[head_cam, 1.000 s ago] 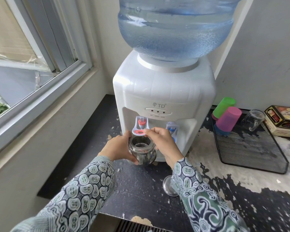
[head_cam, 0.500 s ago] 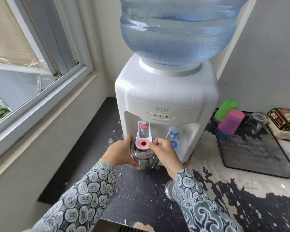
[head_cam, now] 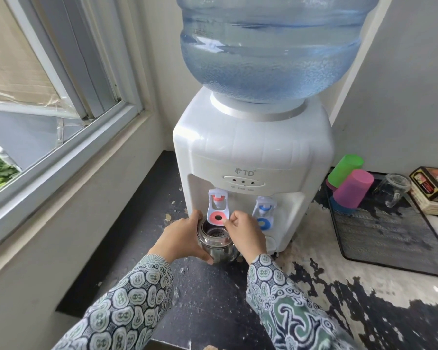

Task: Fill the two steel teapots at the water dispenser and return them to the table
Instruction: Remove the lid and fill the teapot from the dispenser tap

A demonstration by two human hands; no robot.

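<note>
The water dispenser (head_cam: pixel 250 157) is white, topped by a translucent blue bottle (head_cam: pixel 271 46). On its front sit a red-ringed tap (head_cam: pixel 217 210) and, right of it, a blue-ringed tap (head_cam: pixel 264 213). Right of the dispenser lie a green cup (head_cam: pixel 345 170) and a pink cup (head_cam: pixel 353 188). The sleeves (head_cam: pixel 127 304) carry green-and-white medallion batik. The desk (head_cam: pixel 213 299) is black, flaking to white.

**Count of things at the dispenser**

One water dispenser (head_cam: pixel 253 157) stands at the back edge of the desk (head_cam: pixel 213 299), carrying one water bottle (head_cam: pixel 271 46). It has two taps: one red (head_cam: pixel 217 207), one blue (head_cam: pixel 263 212). One steel teapot (head_cam: pixel 216 245) is in view. Two hands: left (head_cam: pixel 182 239), right (head_cam: pixel 245 236). One mesh tray (head_cam: pixel 390 236) near the right edge holds two plastic cups, green (head_cam: pixel 345 170) and pink (head_cam: pixel 354 188), and one glass mug (head_cam: pixel 392 188). One box (head_cam: pixel 433 190) lies beside it.
</note>
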